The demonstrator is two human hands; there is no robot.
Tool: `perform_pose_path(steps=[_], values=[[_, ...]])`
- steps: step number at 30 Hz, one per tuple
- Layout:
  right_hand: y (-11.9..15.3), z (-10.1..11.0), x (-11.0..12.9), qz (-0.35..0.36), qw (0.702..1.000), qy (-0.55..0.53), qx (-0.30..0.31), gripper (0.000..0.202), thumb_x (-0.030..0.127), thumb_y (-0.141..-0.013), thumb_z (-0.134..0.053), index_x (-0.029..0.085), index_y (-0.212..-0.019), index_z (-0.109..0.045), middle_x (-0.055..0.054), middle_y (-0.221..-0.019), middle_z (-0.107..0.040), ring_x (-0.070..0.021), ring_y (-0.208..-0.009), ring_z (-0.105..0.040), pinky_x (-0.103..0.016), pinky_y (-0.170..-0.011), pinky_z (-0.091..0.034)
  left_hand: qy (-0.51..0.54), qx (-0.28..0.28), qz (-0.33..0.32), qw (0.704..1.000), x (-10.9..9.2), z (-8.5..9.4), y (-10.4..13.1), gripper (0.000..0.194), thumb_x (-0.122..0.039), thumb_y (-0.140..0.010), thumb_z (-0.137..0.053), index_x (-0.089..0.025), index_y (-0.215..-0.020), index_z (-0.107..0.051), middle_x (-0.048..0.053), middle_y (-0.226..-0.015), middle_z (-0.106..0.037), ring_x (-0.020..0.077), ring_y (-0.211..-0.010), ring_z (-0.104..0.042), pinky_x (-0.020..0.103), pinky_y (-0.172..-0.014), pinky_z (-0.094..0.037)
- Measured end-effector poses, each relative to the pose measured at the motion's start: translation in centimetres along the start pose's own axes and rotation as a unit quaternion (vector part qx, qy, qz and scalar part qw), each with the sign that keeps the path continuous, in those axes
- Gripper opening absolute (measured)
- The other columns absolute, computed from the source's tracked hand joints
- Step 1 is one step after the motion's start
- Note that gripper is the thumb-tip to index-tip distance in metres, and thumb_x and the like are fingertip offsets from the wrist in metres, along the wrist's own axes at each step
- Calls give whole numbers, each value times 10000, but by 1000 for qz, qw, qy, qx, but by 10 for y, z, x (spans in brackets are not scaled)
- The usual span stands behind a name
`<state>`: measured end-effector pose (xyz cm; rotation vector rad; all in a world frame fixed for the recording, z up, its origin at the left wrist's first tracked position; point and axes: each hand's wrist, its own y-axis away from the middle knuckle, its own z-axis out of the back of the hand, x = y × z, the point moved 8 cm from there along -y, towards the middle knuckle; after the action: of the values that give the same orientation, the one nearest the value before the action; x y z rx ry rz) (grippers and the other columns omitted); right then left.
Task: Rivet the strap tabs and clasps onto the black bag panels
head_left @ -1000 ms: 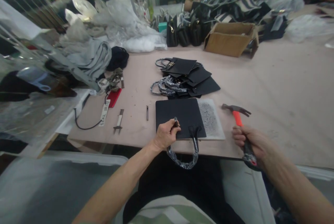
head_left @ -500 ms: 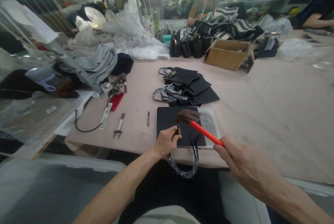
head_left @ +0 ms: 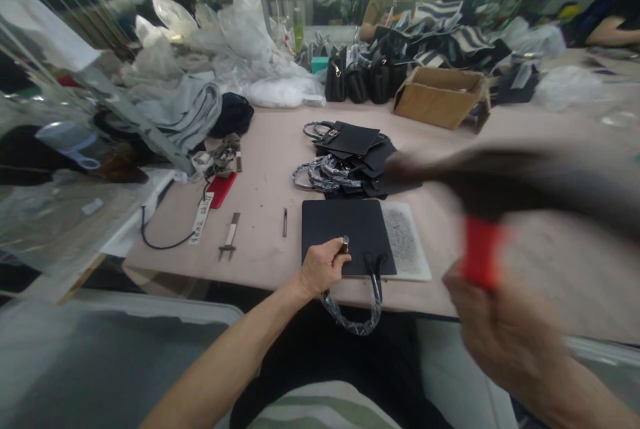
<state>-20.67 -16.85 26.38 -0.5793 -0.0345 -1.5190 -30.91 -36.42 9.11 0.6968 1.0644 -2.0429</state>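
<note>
The black panel (head_left: pixel 345 226) at centre seems unfinished: my left hand (head_left: pixel 323 269) pinches a metal punch (head_left: pixel 345 242) over it; my right hand (head_left: pixel 505 316), lower right, grips the raised hammer (head_left: pixel 483 199)

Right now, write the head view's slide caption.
Left hand pinches a metal tool over a black panel; right hand grips a raised hammer.

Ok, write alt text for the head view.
A person's right hand holds a blurred hammer aloft while the left hand grips a short metal tool over a black panel with a plastic-wrapped handle. Beyond it, similar black pieces lie piled on a pale table.
</note>
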Motion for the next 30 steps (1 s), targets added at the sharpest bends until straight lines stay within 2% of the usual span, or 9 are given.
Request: perform_pose_path(steps=[2, 5, 9, 13, 18, 21, 23, 27, 30], values=[[8, -22, -1, 37, 997, 4, 67, 412, 557, -988, -319, 280, -721, -467, -36, -490, -517, -201, -383, -434, -332, -426, -226, 4, -1, 4, 1000, 1, 0, 1, 93, -136, -887, -615, -210, -943, -610, 34, -849, -712, 186, -754, -703, 279, -717, -566], [19, -51, -26, 15, 985, -6, 171, 402, 567, -973, -394, 263, -720, -466, 12, -453, -481, -163, -341, -377, -320, -421, -183, 9, -1, 11, 1000, 3, 0, 2, 74, -152, -892, -618, -209, -938, -614, 33, -844, -712, 186, -754, -706, 276, -711, -566], [20, -58, -76, -111, 977, -75, 166, 423, 578, -951, -377, 254, -687, -448, -6, -514, -522, -165, -433, -480, -305, -465, -334, 17, 0, 16, 1000, 3, 0, 2, 62, -174, -900, -625, -205, -953, -626, 43, -880, -723, 190, -803, -716, 288, -763, -581], [38, -92, -142, -321, 915, -149, 193, 405, 552, -927, -335, 251, -672, -422, 1, -512, -488, -153, -389, -443, -292, -402, -352, 57, 25, 38, 997, 4, 1, -1, 170, -184, -910, -623, -204, -1078, -646, 43, -941, -735, 181, -853, -718, 288, -811, -582], [34, -112, -190, -304, 941, -26, 145, 335, 418, -917, -360, 218, -681, -490, -82, -585, -543, -228, -528, -563, -373, -533, -469, 97, 70, 72, 990, 5, 4, -7, 122, -189, -908, -625, -190, -1014, -686, 32, -929, -726, 161, -840, -687, 263, -781, -553], [18, -110, -182, -235, 969, 21, 69, 307, 400, -895, -442, 143, -883, -610, -213, -913, -640, -353, -915, -630, -527, -805, -499, 79, 72, 59, 992, 2, 6, -9, 101, -179, -903, -621, -184, -980, -685, 32, -904, -713, 160, -826, -674, 264, -771, -549], [6, -114, -155, -151, 988, 11, 26, 357, 398, -908, -472, 128, -1088, -621, -229, -1185, -613, -375, -1162, -555, -564, -985, -434, 59, 70, 37, 995, -1, 6, -8, 103, -179, -917, -604, -185, -985, -681, 39, -914, -716, 164, -841, -682, 270, -786, -553], [-4, -146, -77, 67, 994, -72, 40, 398, 400, -941, -541, 162, -1254, -604, -174, -1338, -577, -334, -1256, -512, -516, -1059, -413, 23, 52, -7, 998, -5, 5, -2, 120, -198, -941, -592, -190, -1017, -685, 56, -948, -736, 175, -863, -706, 278, -802, -568], [-1, -171, -49, 99, 991, -58, 70, 427, 398, -914, -602, 182, -1283, -615, -158, -1388, -556, -362, -1298, -467, -541, -1079, -374, 12, 29, 17, 999, -1, 7, -1, 112, -207, -942, -604, -193, -998, -700, 45, -920, -744, 171, -831, -711, 271, -774, -571]])
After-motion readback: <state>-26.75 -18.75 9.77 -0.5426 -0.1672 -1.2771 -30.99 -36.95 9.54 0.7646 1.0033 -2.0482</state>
